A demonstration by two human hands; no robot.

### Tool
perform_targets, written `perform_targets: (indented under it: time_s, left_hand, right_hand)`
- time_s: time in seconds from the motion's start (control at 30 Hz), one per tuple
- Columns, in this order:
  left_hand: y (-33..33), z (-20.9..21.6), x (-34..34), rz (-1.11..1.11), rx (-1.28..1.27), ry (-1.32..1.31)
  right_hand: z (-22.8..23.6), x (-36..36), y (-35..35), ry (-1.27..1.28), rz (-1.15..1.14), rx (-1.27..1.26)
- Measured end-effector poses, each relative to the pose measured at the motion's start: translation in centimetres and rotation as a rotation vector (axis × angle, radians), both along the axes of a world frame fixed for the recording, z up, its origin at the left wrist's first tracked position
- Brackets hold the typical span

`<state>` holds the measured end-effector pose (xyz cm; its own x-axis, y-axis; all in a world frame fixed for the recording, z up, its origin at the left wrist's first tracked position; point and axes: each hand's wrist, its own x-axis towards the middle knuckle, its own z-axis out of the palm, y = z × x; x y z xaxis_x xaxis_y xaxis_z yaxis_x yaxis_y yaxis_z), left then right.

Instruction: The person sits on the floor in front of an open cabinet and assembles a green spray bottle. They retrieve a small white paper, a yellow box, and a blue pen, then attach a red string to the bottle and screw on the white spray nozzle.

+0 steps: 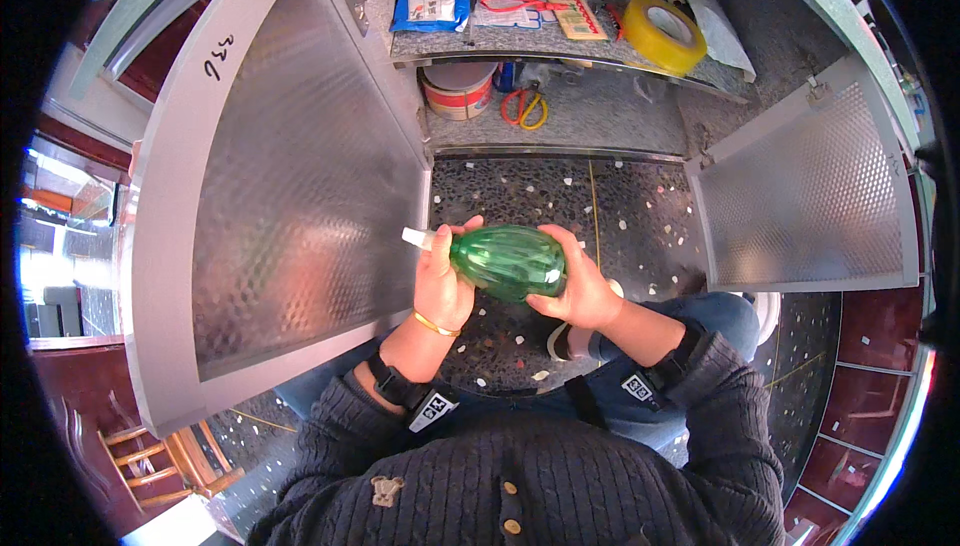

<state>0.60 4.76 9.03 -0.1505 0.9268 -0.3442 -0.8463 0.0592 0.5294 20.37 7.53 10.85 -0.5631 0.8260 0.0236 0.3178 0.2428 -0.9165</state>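
Observation:
A ribbed, see-through green bottle (508, 261) with a white nozzle lies sideways in front of me, its nozzle pointing left. My left hand (443, 284) is wrapped about the neck end, thumb next to the nozzle. The bottle's rounded base rests in my right hand (585, 291), fingers over the top and thumb below. Both hands are closed on it, above the dark speckled floor and in front of an open cabinet.
The left cabinet door (310, 216) and right door (805, 196) stand open at either side. On the upper shelf are a blue-and-white packet (432, 1) and a yellow tape roll (664, 34). Below sit a tub (459, 93) and scissors (525, 109). A wooden chair (170, 466) stands lower left.

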Motion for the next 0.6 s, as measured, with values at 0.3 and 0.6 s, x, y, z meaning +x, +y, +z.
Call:
perform_targets:
  time_s: [0.3,0.6]
  left_hand:
    - [0.0,-0.5,0.5,0.035,-0.018,0.064]
    - [0.2,0.9,2.1,0.023,-0.069,0.336]
  right_hand:
    - [-0.3,-0.1,0.3,0.056,0.006,-0.384]
    - [0.1,0.8,0.4,-0.264,0.061,-0.079]
